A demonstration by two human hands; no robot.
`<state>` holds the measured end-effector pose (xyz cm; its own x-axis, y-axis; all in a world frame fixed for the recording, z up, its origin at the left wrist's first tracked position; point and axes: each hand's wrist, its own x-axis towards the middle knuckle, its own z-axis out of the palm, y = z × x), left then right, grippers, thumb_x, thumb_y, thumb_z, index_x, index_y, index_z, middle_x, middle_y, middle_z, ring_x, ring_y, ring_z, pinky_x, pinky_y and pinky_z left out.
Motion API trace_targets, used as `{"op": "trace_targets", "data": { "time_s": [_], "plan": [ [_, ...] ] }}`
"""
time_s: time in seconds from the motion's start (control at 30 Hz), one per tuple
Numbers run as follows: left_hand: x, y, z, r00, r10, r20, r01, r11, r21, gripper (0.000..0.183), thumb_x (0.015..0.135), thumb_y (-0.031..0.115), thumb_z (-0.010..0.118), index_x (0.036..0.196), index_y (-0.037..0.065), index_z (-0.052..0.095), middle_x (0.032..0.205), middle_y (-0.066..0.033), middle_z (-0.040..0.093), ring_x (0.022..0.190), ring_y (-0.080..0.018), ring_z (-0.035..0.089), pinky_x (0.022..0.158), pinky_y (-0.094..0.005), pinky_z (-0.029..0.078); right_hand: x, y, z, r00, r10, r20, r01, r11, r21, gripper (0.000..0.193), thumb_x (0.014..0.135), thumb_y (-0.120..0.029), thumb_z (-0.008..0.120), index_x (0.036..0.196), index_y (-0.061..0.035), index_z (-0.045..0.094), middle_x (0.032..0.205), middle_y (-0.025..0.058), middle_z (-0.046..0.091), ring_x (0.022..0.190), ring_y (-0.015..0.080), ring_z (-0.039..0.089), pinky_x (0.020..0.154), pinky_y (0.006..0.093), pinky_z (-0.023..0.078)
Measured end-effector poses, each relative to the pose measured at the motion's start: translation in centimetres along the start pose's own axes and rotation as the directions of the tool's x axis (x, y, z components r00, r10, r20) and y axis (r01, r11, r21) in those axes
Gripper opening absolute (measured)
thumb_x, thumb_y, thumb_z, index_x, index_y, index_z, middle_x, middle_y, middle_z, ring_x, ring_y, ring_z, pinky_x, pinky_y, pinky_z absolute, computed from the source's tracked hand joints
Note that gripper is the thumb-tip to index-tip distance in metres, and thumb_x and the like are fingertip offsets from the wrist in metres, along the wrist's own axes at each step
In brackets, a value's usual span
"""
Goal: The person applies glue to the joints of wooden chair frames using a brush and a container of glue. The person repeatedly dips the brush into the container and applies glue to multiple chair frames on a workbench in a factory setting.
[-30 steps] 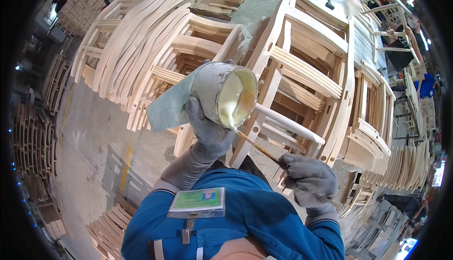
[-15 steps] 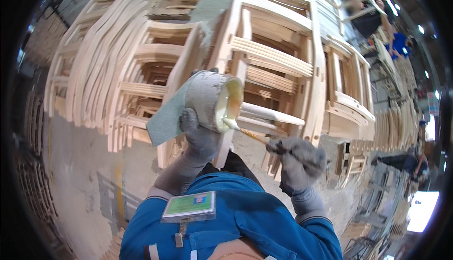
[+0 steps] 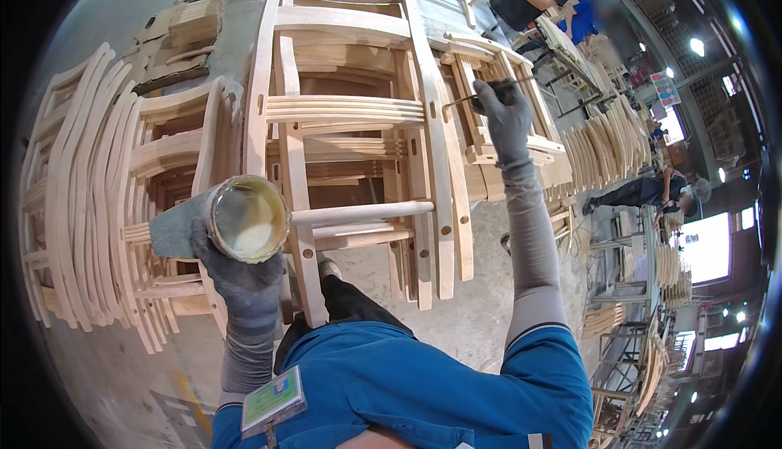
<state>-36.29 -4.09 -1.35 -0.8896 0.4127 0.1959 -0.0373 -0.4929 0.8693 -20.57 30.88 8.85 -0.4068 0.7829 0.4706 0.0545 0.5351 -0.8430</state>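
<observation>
Wooden frames (image 3: 342, 21) show rungs (image 3: 358, 213) fitted, slots (image 3: 432, 111) open, as the left hand (image 3: 242, 282) grips a pot (image 3: 283, 219), the right hand (image 3: 507, 119) a thin stick (image 3: 459, 102).

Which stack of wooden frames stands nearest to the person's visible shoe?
The tall middle stack: its legs come down beside the shoe, and the stick tip appears at its right upright. The left stacks and right stack stand farther away.
</observation>
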Motion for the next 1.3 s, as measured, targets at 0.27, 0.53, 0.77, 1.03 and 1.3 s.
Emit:
{"op": "trace_targets", "data": {
  "time_s": [0.27,0.53,0.77,1.03,1.3],
  "plan": [
    [0.3,1.1,-1.4,0.992,0.122,-0.011,-0.119,0.979,0.167,0.056,0.085,0.019,0.056,0.134,0.016,0.028,0.135,-0.0059,0.031,0.119,-0.0272,0.041,0.095,-0.0426,0.046,2.6,3.4,2.9,0.989,-0.075,0.125,0.123,0.888,-0.443,0.025,0.078,-0.025,0.068,0.082,-0.0012,0.060,0.064,0.0106,0.062,0.056,0.0169,0.059,0.055,0.0301,0.045],
    [0.5,0.2,-4.9,0.991,0.076,-0.113,-0.056,0.984,0.172,0.047,0.089,0.018,0.049,0.133,0.021,0.032,0.137,-0.0041,0.031,0.122,-0.0255,0.038,0.096,-0.0461,0.043,2.4,1.6,5.2,0.953,-0.057,0.298,0.261,0.656,-0.708,0.020,0.077,-0.019,0.065,0.081,-0.0017,0.056,0.070,0.0176,0.062,0.067,0.0346,0.061,0.058,0.0395,0.047],
    [0.2,0.0,-5.6,0.984,0.141,-0.111,-0.112,0.966,0.234,0.050,0.088,0.017,0.050,0.134,0.022,0.031,0.137,-0.0044,0.031,0.123,-0.0254,0.037,0.096,-0.0459,0.044,3.1,2.5,4.6,0.947,-0.114,0.302,0.291,0.706,-0.646,0.018,0.077,-0.018,0.064,0.081,-0.0019,0.057,0.073,0.0173,0.063,0.070,0.0343,0.061,0.061,0.0408,0.047],
    [-0.2,1.0,-5.3,0.957,0.055,-0.284,-0.042,0.998,0.053,0.087,0.065,0.000,0.068,0.136,0.007,0.020,0.133,-0.0124,0.032,0.122,-0.0262,0.036,0.103,-0.0378,0.033,2.7,1.2,5.5,0.956,0.038,0.290,0.191,0.670,-0.717,0.020,0.076,-0.020,0.065,0.078,-0.0023,0.056,0.069,0.0174,0.061,0.068,0.0338,0.061,0.060,0.0384,0.046],
    [-1.1,2.1,-6.5,0.955,0.215,-0.203,-0.142,0.936,0.323,0.092,0.059,-0.004,0.072,0.135,0.004,0.020,0.132,-0.0123,0.034,0.121,-0.0252,0.037,0.104,-0.0353,0.032,-1.0,2.3,3.5,0.927,-0.096,0.362,0.352,0.552,-0.756,0.015,0.078,-0.017,0.064,0.080,-0.0063,0.054,0.082,0.0137,0.060,0.074,0.0338,0.059,0.061,0.0405,0.046]
  ]
}}
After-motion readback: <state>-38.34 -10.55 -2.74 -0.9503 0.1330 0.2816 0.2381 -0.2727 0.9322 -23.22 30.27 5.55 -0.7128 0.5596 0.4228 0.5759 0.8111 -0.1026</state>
